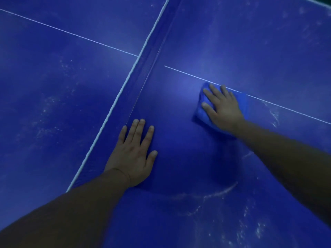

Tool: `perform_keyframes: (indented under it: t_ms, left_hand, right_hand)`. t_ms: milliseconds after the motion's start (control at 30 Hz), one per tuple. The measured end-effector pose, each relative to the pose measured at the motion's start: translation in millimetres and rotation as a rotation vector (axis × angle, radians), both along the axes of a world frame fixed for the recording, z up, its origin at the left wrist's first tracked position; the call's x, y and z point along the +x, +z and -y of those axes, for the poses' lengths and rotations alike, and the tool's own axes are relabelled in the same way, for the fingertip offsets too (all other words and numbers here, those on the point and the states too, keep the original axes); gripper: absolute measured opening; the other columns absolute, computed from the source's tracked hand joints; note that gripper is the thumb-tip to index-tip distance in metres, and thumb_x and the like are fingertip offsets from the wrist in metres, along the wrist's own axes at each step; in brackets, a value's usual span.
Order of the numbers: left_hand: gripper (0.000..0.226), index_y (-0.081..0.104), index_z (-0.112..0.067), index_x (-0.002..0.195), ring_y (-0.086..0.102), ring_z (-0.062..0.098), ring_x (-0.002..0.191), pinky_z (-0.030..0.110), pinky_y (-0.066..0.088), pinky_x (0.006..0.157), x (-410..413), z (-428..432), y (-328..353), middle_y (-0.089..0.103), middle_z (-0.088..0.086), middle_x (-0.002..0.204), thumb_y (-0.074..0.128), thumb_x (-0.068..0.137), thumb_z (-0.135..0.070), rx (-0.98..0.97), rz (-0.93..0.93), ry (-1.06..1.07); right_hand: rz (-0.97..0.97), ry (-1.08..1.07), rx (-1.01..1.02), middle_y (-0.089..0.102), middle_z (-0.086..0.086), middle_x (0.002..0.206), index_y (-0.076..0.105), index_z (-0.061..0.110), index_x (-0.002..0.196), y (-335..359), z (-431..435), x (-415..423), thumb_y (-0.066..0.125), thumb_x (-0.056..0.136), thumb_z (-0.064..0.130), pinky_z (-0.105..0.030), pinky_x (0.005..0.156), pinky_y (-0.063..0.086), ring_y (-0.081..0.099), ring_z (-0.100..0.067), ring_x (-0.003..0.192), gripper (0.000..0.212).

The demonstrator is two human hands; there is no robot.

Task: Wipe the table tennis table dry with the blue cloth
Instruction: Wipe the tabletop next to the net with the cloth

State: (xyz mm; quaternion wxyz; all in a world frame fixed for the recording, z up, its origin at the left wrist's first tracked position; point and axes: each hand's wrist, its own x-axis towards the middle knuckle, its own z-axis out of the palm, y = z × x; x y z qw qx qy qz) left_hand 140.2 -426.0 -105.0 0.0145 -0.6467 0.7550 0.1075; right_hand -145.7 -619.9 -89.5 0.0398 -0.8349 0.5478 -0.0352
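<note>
Water streaks (pixel 220 191): several are lying on the table tennis table (pixel 179 122), nearest.
Left hand (pixel 133 154): one is resting flat, fingers straight, beside the one net (pixel 148 65).
Right hand (pixel 223 108): one is pressing straight fingers onto one blue cloth (pixel 198 113) at the centre line (pixel 184 73).

We see the table tennis table (pixel 179 108) as a smooth, hard board with a soft sheen, dulled by pale wet streaks (pixel 223 191) toward its near edge. The blue cloth (pixel 199 114) looks soft and matt (a plush, fuzzy nap). The net (pixel 138 77) is fine mesh under white woven tape (pixel 125 86).
</note>
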Motion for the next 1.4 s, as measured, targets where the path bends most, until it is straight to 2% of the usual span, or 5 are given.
perform_keyframes:
  t_ms: [333,567,867,1133,1400]
  left_hand:
    - [0.081,-0.007,-0.016,0.156,-0.02,0.008,0.15,0.027,-0.017,0.12,9.7,1.4,14.6,-0.01,0.001,0.167,0.007,0.088,-0.057,0.068,-0.301,0.026]
    - [0.068,0.022,-0.005,0.157,-0.001,0.011,0.154,0.024,-0.002,0.124,20.2,-105.7,17.1,0.013,0.003,0.165,0.028,0.102,-0.045,-0.084,-0.446,0.139]
    - [0.068,0.023,-0.004,0.157,0.002,0.021,0.155,0.038,0.001,0.124,20.4,-167.0,5.3,0.014,0.012,0.166,0.025,0.102,-0.044,-0.072,-0.146,0.149]
    - [0.069,0.018,-0.007,0.158,-0.002,0.019,0.155,0.035,-0.007,0.124,21.5,-164.2,4.6,0.009,0.01,0.167,0.022,0.101,-0.047,-0.073,-0.113,0.145]
    - [0.07,0.017,0.0,0.157,0.002,0.023,0.155,0.034,-0.002,0.125,31.5,-177.1,7.3,0.011,0.014,0.166,0.029,0.101,-0.041,-0.077,-0.25,0.079]
  right_hand:
    - [-0.025,0.794,0.161,0.033,0.004,0.162,0.042,0.029,0.151,5.2,-222.6,27.2,0.032,0.104,0.055,-0.051,0.121,0.013,0.018,-0.032,0.153,0.054]
    - [0.036,0.186,0.093,0.031,0.003,0.163,0.041,0.028,0.152,12.1,-113.4,75.3,0.016,0.094,0.059,-0.057,0.119,0.02,0.021,-0.032,0.152,0.07]
    - [-0.033,1.045,0.151,0.04,0.003,0.158,0.052,0.027,0.144,4.5,-284.0,30.1,0.038,0.104,0.044,-0.053,0.118,0.024,0.025,-0.033,0.15,0.046]
    - [0.049,0.195,0.028,0.038,-0.001,0.159,0.047,0.022,0.149,8.0,-123.3,94.0,0.017,0.093,0.057,-0.055,0.116,0.025,0.029,-0.035,0.148,0.072]
    - [-0.026,1.031,0.163,0.031,0.004,0.162,0.044,0.028,0.15,5.8,-309.2,42.7,0.034,0.105,0.053,-0.051,0.122,0.013,0.017,-0.031,0.153,0.052]
